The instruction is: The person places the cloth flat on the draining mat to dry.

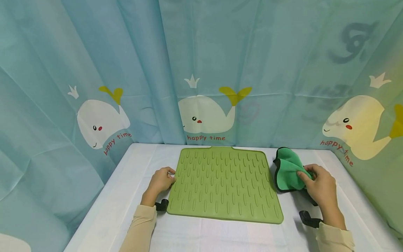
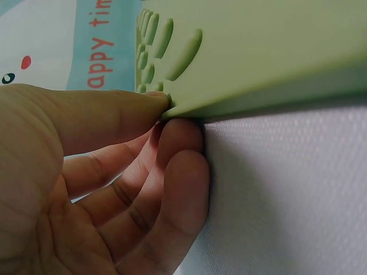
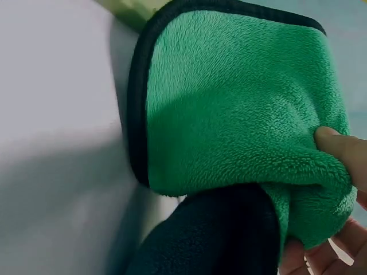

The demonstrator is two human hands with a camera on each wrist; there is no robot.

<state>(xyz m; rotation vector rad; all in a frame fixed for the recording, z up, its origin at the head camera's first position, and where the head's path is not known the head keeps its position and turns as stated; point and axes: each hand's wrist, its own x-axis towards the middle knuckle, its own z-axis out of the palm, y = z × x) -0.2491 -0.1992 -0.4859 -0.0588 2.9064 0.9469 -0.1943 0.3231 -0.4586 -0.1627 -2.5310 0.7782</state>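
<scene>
A green ribbed silicone mat (image 1: 220,185) lies flat on the white-covered table. My left hand (image 1: 161,180) is at its left edge; in the left wrist view the thumb (image 2: 114,117) rests on the mat's rim and the fingers are curled against its underside, pinching it. Just right of the mat, my right hand (image 1: 322,183) grips a green cleaning cloth (image 1: 288,175) with black edging. The cloth is bunched and folded over in the right wrist view, its fleecy side showing, with a dark part hanging below. Some right fingers are hidden behind it.
White cloth covers the table (image 1: 201,236). Behind it hangs a blue curtain (image 1: 207,52) printed with whales, reaching the table's back edge and running along both sides. Black wrist mounts (image 1: 310,219) stick out beside both wrists.
</scene>
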